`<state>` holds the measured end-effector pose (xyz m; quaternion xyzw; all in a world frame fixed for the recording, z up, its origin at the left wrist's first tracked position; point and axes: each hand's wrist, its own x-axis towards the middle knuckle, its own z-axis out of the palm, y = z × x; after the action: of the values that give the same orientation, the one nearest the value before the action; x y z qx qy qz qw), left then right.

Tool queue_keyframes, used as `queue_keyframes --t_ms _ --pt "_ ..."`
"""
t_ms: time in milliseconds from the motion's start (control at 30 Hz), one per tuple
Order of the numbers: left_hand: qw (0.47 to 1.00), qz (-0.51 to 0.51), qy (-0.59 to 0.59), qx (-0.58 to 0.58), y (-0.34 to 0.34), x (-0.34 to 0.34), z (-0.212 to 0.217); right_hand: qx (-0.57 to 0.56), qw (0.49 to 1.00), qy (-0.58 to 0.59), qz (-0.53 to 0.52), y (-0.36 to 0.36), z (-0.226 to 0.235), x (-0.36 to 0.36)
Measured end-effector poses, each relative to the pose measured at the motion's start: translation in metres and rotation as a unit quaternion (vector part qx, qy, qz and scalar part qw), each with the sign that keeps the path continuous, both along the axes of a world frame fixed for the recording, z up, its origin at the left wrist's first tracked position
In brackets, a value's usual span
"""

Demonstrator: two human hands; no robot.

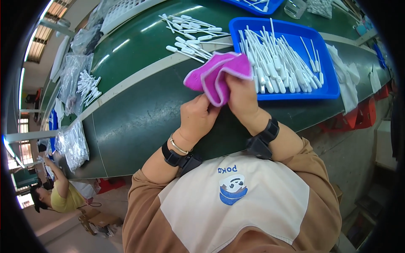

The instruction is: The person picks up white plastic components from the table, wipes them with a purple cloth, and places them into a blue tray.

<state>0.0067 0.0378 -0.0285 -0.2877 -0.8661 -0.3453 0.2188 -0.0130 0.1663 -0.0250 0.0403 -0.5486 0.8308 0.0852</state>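
Note:
A bright pink cloth with pale edges is bunched up between my two hands, above the near side of the green table. My left hand pinches its lower edge with thumb and fingers. Closed around its right part is my right hand, close to the left rim of a blue tray. Many white plastic droppers lie piled in that tray, their bulbs mostly toward me. Whether anything is wrapped inside the cloth is hidden.
Loose droppers lie beyond the cloth on the green table. More droppers lie at left among clear plastic bags. A white cloth hangs beside the tray. A co-worker in yellow sits at far left.

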Motion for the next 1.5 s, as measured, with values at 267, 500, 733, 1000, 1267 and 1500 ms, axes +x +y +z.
queue_keyframes --t_ms 267,500,733,1000,1267,1500 --pt "0.604 -0.158 -0.602 0.497 -0.007 0.006 -0.001 0.010 0.996 0.044 0.077 -0.008 0.004 0.023" --pt "0.442 -0.324 -0.634 0.546 -0.016 0.003 -0.005 0.085 0.991 0.050 0.086 0.006 0.018 0.023" --pt "0.916 -0.132 -0.343 0.162 -0.012 0.004 0.005 -0.057 0.995 0.060 -0.058 0.026 0.017 0.003" --pt "0.888 -0.052 -0.403 0.214 -0.031 -0.010 0.022 0.135 0.986 0.095 -0.010 0.039 0.024 0.012" --pt "0.598 -0.323 -0.608 0.411 -0.055 -0.014 0.002 -0.308 0.951 0.012 0.013 0.033 0.029 0.000" --pt "0.638 -0.110 -0.587 0.485 -0.025 -0.013 0.008 0.103 0.964 -0.033 0.243 0.020 0.021 0.015"
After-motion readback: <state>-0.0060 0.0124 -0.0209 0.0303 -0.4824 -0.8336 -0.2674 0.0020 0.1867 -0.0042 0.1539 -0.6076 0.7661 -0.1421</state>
